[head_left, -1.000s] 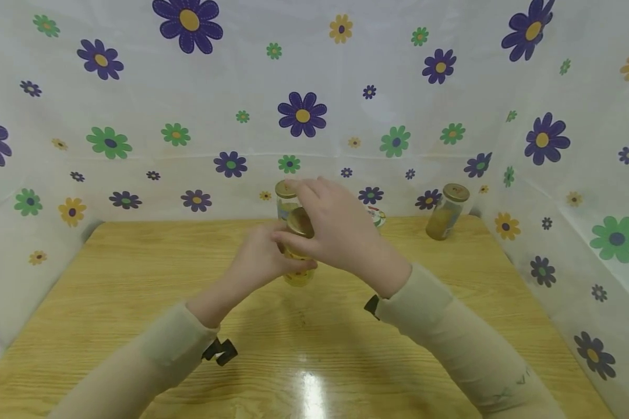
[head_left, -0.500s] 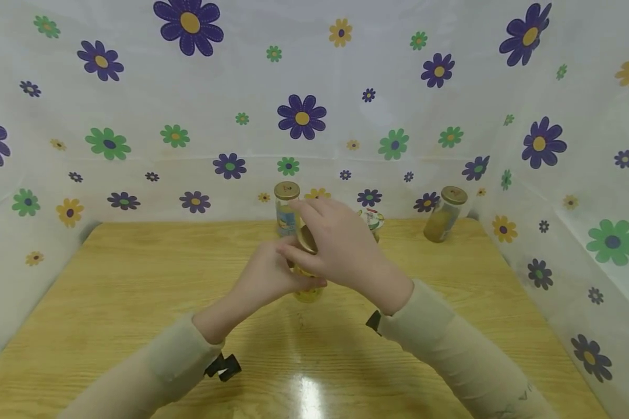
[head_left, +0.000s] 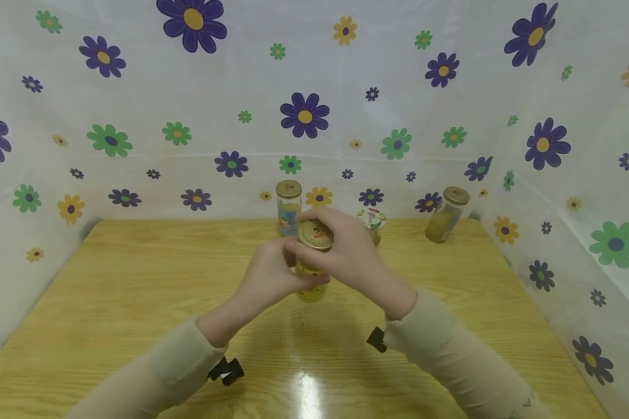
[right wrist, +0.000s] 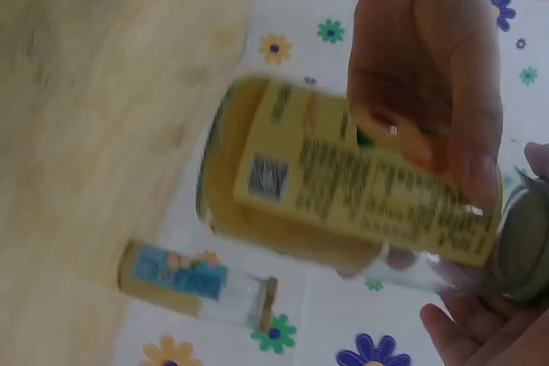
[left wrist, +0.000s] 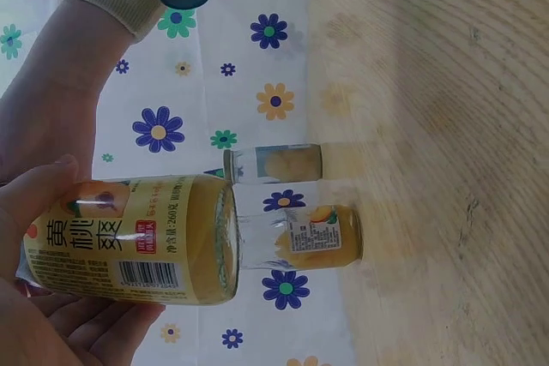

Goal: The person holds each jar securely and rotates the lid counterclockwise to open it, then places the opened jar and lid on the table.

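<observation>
In the head view my left hand [head_left: 269, 270] grips the body of a glass jar of yellow food [head_left: 311, 291], upright or nearly so. Its yellow paper label [left wrist: 111, 237] shows peach pictures and a barcode in the left wrist view. My right hand [head_left: 353, 250] holds the gold lid [head_left: 315, 234] at the jar's top, thumb and fingers round the rim. The lid's grey underside [right wrist: 525, 237] seems to show, tilted at the mouth, in the blurred right wrist view; whether it is fully off I cannot tell.
Behind the hands stands a gold-lidded jar with a blue label [head_left: 289, 209]. A jar with a white printed top [head_left: 371, 221] is partly hidden by my right hand. Another gold-lidded jar [head_left: 447, 215] stands at the back right. Flowered cloth [head_left: 188, 105] walls the wooden table [head_left: 152, 262].
Both hands have come slightly nearer and right with the jar. The gold lid, tilted and mostly covered half a second ago, now faces up in my right hand.
</observation>
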